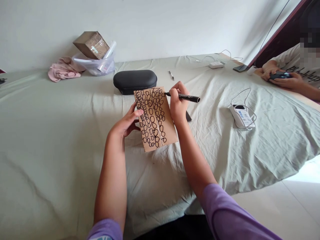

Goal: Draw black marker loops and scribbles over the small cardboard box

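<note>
A brown cardboard box (170,130), its upper face covered with rows of black loops, is in the middle of the head view. My left hand (128,121) grips its left edge, the thumb lying on the drawn face and the other fingers partly hidden. In my right hand (179,103) is a black marker (188,97), its tip touching or very near the box's upper right corner. Partly hidden behind my right wrist lies a flat dark object (188,116). Just beyond the box stands a black zippered case (135,81).
A pale green cloth (62,140) covers the surface. At the back left, a plastic basket (107,68) holds a carton (91,45) beside pink fabric (64,69). A pen (171,75) and a white device with a cable (242,116) lie farther right, near another person's hands (296,83).
</note>
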Demonstrator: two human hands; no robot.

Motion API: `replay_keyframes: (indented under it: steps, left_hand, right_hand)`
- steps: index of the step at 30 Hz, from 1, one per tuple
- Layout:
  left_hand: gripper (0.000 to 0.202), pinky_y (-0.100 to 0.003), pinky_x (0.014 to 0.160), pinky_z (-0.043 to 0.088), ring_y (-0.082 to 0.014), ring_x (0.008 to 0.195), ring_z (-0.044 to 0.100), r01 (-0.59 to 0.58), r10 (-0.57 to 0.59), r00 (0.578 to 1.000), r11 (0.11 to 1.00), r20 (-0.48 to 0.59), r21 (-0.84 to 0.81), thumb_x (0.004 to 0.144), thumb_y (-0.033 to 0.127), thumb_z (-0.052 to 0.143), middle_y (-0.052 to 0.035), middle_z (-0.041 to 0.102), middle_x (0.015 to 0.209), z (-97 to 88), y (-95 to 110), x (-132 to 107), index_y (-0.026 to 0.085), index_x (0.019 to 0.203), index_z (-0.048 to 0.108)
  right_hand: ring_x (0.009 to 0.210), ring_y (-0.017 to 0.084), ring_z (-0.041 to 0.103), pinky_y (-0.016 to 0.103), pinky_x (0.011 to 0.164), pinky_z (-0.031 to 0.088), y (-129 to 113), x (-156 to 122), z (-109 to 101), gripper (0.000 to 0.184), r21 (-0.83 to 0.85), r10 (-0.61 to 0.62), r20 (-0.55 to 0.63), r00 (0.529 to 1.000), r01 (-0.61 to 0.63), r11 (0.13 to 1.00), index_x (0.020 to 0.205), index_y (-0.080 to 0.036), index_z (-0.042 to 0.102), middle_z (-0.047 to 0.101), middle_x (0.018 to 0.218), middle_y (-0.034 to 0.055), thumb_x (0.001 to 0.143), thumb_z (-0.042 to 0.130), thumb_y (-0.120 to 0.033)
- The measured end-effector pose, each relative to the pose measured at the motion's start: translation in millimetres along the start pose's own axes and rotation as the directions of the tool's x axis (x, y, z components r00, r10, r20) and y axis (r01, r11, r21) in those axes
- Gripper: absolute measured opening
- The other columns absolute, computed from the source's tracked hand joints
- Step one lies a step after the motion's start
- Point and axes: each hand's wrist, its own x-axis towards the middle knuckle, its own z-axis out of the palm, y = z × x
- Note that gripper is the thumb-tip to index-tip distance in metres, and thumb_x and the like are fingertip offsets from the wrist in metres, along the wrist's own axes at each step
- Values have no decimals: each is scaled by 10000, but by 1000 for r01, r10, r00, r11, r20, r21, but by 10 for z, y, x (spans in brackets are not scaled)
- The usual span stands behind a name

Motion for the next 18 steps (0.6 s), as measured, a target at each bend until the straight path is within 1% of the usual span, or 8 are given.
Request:
replay_keyframes:
  steps: [3,7,10,13,14,15,16,18]
  left_hand:
    - [1086,-480,846,711,-440,1331,715,-8,8,1000,1000,5,-2,757,722,871,-136,558,1718,3,-1,-11,452,1701,407]
    - [1088,-452,803,700,-431,1285,735,-5,5,1000,1000,-11,-1,732,717,863,-132,578,1701,24,29,-32,452,1686,413]
    - [1063,-385,733,671,-417,1273,740,-4,4,1000,1000,-3,18,747,693,844,-130,579,1706,39,67,-51,453,1684,403]
    - [1034,-362,705,658,-401,1248,756,-12,11,1000,1000,5,25,762,687,835,-120,593,1697,34,81,-59,461,1676,407]
    - [1028,-372,707,664,-399,1234,764,-11,11,1000,1000,0,21,760,691,837,-121,602,1688,29,77,-57,456,1669,420]
    - [1018,-386,711,672,-399,1218,772,-8,8,1000,1000,-8,16,756,697,840,-126,613,1675,22,69,-54,444,1658,442]
    - [1007,-398,717,679,-400,1205,779,-4,4,1000,1000,-16,10,753,702,843,-134,625,1661,14,57,-49,426,1645,466]
    - [987,-406,710,685,-407,1191,789,5,-5,999,1000,-34,-2,749,706,847,-154,652,1627,1,31,-39,386,1618,506]
  right_hand:
    - [751,178,445,334,726,445,-30,-26,11,163,-13,11,27,1000,-11,1000,894,-259,599,387,777,-5,1042,572,-321]
    - [777,199,560,347,713,466,-64,-34,-61,133,-64,-34,-118,992,26,998,963,-276,594,441,775,-1,1052,531,-354]
    - [766,205,607,357,720,492,16,-13,-272,171,-51,-5,-178,984,-4,999,1036,-297,585,510,753,-6,1073,560,-461]
    - [688,178,592,339,697,503,222,-65,-624,228,-57,99,-67,993,-103,993,954,-292,596,582,712,-13,995,672,-503]
    - [698,167,605,326,693,508,306,-108,-755,215,-67,122,-2,992,-122,990,975,-285,629,649,775,-3,935,725,-474]
    - [684,154,618,319,674,512,389,-160,-882,267,-52,175,95,980,-171,984,1069,-282,664,735,902,16,887,752,-457]
    - [672,145,641,313,649,511,465,-217,-999,371,-23,248,184,951,-248,968,1163,-280,670,788,1040,40,848,760,-455]
    - [672,150,692,299,597,492,581,-323,-1185,523,71,398,259,880,-429,901,1259,-269,645,811,1201,82,792,721,-490]
